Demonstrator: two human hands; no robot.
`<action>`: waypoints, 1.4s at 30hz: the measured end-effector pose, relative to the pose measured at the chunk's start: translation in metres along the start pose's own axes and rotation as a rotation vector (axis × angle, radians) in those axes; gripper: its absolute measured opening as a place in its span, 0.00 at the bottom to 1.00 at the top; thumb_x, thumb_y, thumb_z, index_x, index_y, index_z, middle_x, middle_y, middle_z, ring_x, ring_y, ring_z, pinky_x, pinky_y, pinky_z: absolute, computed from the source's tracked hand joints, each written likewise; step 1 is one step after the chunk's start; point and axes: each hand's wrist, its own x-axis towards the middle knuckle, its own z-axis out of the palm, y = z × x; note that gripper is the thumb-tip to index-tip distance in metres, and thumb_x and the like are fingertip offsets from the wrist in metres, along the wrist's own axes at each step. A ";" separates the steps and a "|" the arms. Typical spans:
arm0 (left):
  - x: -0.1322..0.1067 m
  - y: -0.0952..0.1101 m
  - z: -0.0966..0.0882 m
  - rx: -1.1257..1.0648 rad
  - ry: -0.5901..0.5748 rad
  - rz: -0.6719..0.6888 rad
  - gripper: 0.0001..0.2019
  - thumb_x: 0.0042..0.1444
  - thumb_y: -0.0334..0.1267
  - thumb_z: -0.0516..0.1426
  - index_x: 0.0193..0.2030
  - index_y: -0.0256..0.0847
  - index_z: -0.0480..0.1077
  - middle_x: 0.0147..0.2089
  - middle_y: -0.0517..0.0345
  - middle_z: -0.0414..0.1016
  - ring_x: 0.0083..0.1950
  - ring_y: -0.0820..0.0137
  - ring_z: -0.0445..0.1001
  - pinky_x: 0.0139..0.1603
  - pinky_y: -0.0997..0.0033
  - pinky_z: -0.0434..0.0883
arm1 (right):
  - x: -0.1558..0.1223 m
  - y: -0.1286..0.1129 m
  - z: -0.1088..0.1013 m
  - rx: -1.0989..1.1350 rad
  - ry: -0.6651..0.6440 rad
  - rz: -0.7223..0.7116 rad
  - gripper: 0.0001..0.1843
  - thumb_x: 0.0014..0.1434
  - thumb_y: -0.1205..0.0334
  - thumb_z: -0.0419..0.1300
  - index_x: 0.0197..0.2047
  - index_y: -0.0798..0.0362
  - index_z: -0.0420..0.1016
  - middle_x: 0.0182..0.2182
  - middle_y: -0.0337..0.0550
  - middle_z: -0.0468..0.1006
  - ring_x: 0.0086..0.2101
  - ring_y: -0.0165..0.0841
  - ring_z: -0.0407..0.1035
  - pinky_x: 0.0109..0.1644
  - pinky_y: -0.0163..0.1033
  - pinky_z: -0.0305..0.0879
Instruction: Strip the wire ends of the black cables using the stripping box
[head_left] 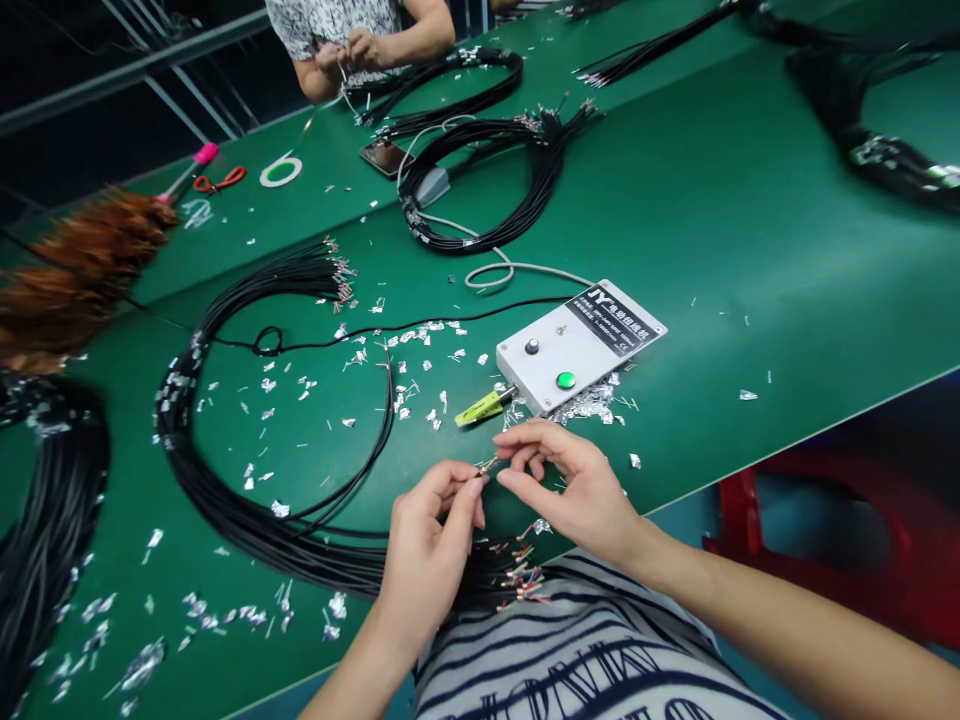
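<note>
My left hand (pixel 439 535) pinches the end of a black cable between thumb and index finger. Thin coloured wires (pixel 490 464) fan out from that end. Close by on the right, my right hand (pixel 566 485) has its thumb and fingers apart around the wire tips, without a visible grip on them. A coil of black cables (pixel 184 420) lies to the left, its near bundle passing under my left hand. Bare coloured ends (pixel 525 580) of the bundle show near my lap. Just beyond my hands sits a grey control box (pixel 551 365) with a green button and a yellow-green clip (pixel 480 408).
Foil scraps (pixel 420 345) litter the green table (pixel 712 220). More cable coils (pixel 517 215) lie farther back and at the left (pixel 60 500). Tape roll (pixel 281 172), red-handled scissors (pixel 220 180), a phone (pixel 386 157) and a co-worker's hands (pixel 352 52) are across the table. A red stool (pixel 817 530) stands right.
</note>
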 end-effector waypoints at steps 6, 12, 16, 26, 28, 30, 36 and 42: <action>-0.001 -0.002 0.000 -0.021 0.012 -0.010 0.13 0.64 0.45 0.54 0.36 0.38 0.71 0.23 0.64 0.65 0.21 0.78 0.60 0.22 0.79 0.59 | -0.005 0.001 0.004 -0.152 0.030 -0.276 0.11 0.60 0.73 0.60 0.46 0.55 0.77 0.38 0.45 0.77 0.34 0.29 0.72 0.34 0.35 0.71; -0.001 0.000 0.002 -0.074 0.037 -0.040 0.14 0.62 0.48 0.54 0.34 0.38 0.69 0.21 0.65 0.64 0.19 0.79 0.57 0.19 0.79 0.55 | -0.014 0.006 0.002 -0.498 0.010 -0.510 0.13 0.64 0.72 0.58 0.51 0.56 0.74 0.39 0.48 0.82 0.36 0.34 0.76 0.35 0.40 0.72; 0.000 0.001 0.003 -0.137 0.036 -0.077 0.17 0.60 0.51 0.56 0.34 0.37 0.69 0.21 0.65 0.63 0.18 0.80 0.55 0.18 0.79 0.52 | -0.016 0.008 -0.001 -0.529 0.007 -0.500 0.14 0.64 0.71 0.57 0.53 0.54 0.73 0.41 0.48 0.83 0.36 0.34 0.77 0.33 0.40 0.69; -0.002 0.002 0.003 -0.094 0.054 -0.028 0.13 0.59 0.46 0.57 0.33 0.37 0.70 0.21 0.64 0.66 0.19 0.79 0.59 0.18 0.79 0.56 | 0.001 -0.002 0.010 0.219 -0.013 0.278 0.10 0.54 0.59 0.66 0.39 0.53 0.78 0.34 0.42 0.80 0.29 0.28 0.72 0.29 0.34 0.67; -0.003 0.002 0.004 -0.094 0.059 -0.007 0.12 0.59 0.44 0.58 0.33 0.37 0.70 0.22 0.63 0.67 0.19 0.79 0.60 0.19 0.79 0.58 | 0.002 -0.002 0.010 0.257 -0.029 0.311 0.11 0.53 0.58 0.67 0.39 0.53 0.78 0.32 0.41 0.80 0.28 0.28 0.71 0.30 0.34 0.67; -0.004 0.003 0.004 -0.092 0.064 0.003 0.10 0.58 0.43 0.59 0.32 0.37 0.71 0.22 0.63 0.68 0.19 0.78 0.61 0.19 0.79 0.60 | 0.002 -0.002 0.009 0.286 -0.046 0.345 0.11 0.52 0.58 0.68 0.37 0.53 0.78 0.29 0.40 0.79 0.28 0.28 0.71 0.30 0.34 0.67; -0.004 0.007 0.007 -0.119 0.113 0.030 0.09 0.56 0.40 0.61 0.30 0.37 0.71 0.23 0.61 0.70 0.21 0.77 0.66 0.22 0.79 0.65 | 0.002 -0.002 0.011 0.507 -0.057 0.488 0.11 0.49 0.57 0.71 0.32 0.53 0.79 0.28 0.38 0.78 0.25 0.26 0.68 0.30 0.34 0.66; -0.004 0.005 0.009 -0.192 0.170 0.029 0.11 0.56 0.41 0.61 0.29 0.36 0.70 0.22 0.61 0.70 0.21 0.78 0.64 0.22 0.81 0.64 | 0.000 -0.004 0.022 0.748 -0.027 0.650 0.13 0.44 0.56 0.75 0.29 0.53 0.80 0.23 0.34 0.76 0.24 0.24 0.65 0.33 0.33 0.63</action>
